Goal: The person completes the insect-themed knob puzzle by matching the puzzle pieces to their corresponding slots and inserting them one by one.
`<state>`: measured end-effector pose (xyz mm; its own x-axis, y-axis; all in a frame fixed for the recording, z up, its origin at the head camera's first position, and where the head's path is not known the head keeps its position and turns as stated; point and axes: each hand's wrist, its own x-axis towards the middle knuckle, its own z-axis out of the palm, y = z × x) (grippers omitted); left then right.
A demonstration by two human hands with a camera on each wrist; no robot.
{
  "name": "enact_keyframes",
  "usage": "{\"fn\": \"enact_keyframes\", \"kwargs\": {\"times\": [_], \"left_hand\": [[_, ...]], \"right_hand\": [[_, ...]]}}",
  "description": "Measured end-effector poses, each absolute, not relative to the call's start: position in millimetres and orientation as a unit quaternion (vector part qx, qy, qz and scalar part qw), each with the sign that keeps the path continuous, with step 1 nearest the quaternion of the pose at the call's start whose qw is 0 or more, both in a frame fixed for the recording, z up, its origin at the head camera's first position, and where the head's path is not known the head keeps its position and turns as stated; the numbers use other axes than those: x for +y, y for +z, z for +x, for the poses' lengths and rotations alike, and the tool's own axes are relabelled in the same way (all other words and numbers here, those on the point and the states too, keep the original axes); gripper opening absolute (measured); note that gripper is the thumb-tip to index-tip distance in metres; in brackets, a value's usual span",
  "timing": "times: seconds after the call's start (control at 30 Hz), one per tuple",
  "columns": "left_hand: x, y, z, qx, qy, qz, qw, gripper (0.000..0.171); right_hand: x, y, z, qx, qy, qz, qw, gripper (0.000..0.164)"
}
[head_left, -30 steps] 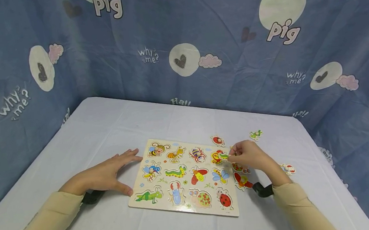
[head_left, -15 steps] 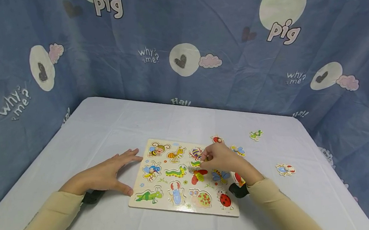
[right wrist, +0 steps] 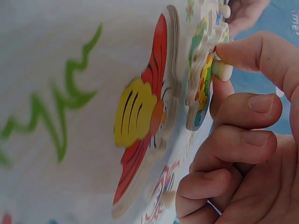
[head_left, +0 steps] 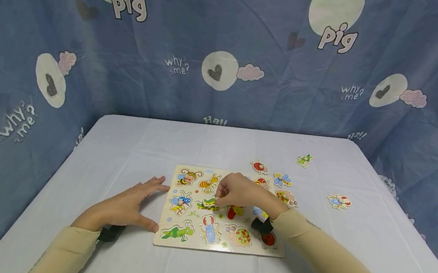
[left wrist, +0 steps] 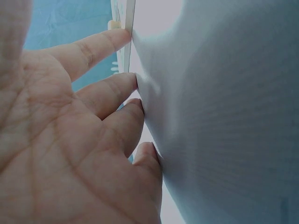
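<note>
My right hand (head_left: 240,191) pinches a caterpillar puzzle piece (right wrist: 203,88) by its small wooden knob (right wrist: 222,71), thumb and index finger on the knob. In the head view the piece overlaps the printed caterpillar in the middle of the puzzle board (head_left: 191,243). The remaining fingers of that hand are curled in. My left hand (head_left: 124,207) lies at the board's left side, fingers spread, with index finger and thumb right at its edge. Fitted pieces on the board include a bee (head_left: 185,177) and a mosquito (head_left: 180,202). Part of the board is hidden behind my right forearm.
Loose pieces lie right of and behind the board: a ladybug (head_left: 259,167), a dragonfly (head_left: 282,179), a snail (head_left: 284,197), a grasshopper (head_left: 304,160) and a stag beetle (head_left: 339,201). A white cloth (head_left: 140,139) covers the table, with a blue printed curtain (head_left: 278,91) around it.
My right hand has moved left across the board from its right edge, carrying the caterpillar piece to the printed caterpillar. The dragonfly and snail pieces are uncovered now. My left hand stays put.
</note>
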<state>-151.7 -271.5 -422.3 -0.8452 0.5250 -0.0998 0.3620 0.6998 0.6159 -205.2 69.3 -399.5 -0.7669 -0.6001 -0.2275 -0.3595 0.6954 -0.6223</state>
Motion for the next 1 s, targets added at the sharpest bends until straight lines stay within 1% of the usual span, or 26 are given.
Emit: {"fn": "enact_keyframes", "kwargs": {"times": [0.2,1.0], "left_hand": [[-271,-422,-151,0.914,0.3,0.239,0.135,0.109],[-270,-422,-151,0.913,0.304,0.235,0.138,0.109]], "right_hand": [[62,-401,-205,0.894,-0.285,-0.269,0.219,0.011],[52,-401,-203,0.899,-0.268,-0.275,0.212,0.012]]}}
